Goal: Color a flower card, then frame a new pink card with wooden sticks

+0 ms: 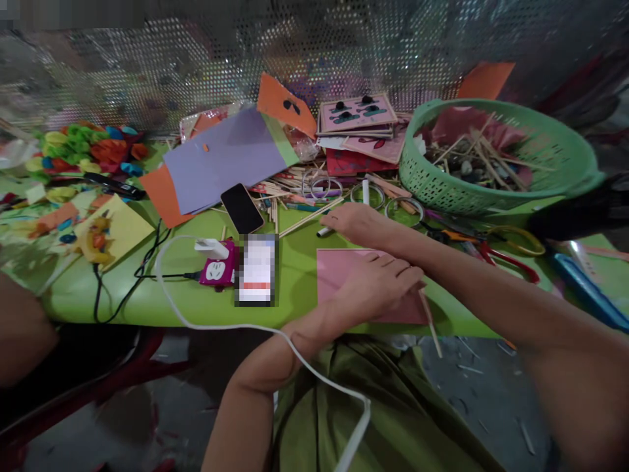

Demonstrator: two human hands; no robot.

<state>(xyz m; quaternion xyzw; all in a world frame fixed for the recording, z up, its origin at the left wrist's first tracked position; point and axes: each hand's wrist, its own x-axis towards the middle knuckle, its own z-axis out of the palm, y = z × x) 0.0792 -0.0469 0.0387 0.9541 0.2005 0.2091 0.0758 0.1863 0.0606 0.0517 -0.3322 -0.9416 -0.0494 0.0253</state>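
My left hand [381,285] lies palm down across a pink sheet of paper [331,272] at the table's front edge, its fingers stretched toward the sheet's right side. A thin wooden stick [432,328] runs from beside those fingertips past the table edge. Reaching over from the right, my right hand [356,223] has curled fingers around a marker, whose dark end [322,231] pokes out below them. Its thumb is hidden. Just behind this hand are another white pen-like piece [365,191] and several loose sticks [309,219].
A green basket [417,170] of sticks stands back right, with scissors [508,262] before it. Two phones [242,208] and a purple power adapter [216,272] lie left. A white cable [221,326] crosses my left arm. Coloured sheets [221,157] and framed cards [356,113] lie behind.
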